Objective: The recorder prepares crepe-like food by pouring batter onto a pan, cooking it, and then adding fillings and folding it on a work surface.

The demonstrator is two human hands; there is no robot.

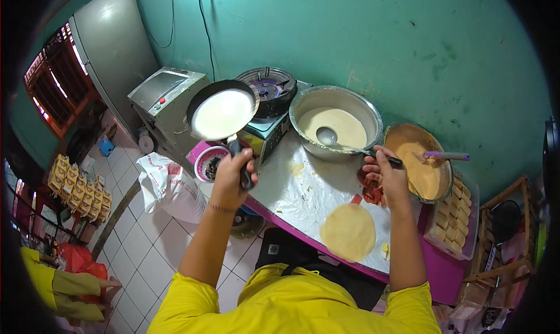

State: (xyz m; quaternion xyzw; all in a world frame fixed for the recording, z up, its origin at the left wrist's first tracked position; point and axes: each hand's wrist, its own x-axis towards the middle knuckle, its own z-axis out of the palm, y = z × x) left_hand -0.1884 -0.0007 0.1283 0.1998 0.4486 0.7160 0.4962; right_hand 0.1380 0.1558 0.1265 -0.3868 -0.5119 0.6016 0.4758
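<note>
My left hand grips the black handle of a small frying pan, which is raised off the stove. Pale batter coats the pan's inside in a round layer. In my right hand is a ladle with a black handle; its metal bowl rests at the batter's surface in a large metal pot. Right of the pot stands a bowl of orange-brown mixture with a purple-handled tool in it. A round pale crepe lies flat on the covered table between my forearms.
Behind the pan sits a gas stove with a black burner top. A clear box of rolled snacks stands at the table's right end, beside a wooden rack. White sacks are on the tiled floor. Another person is at far left.
</note>
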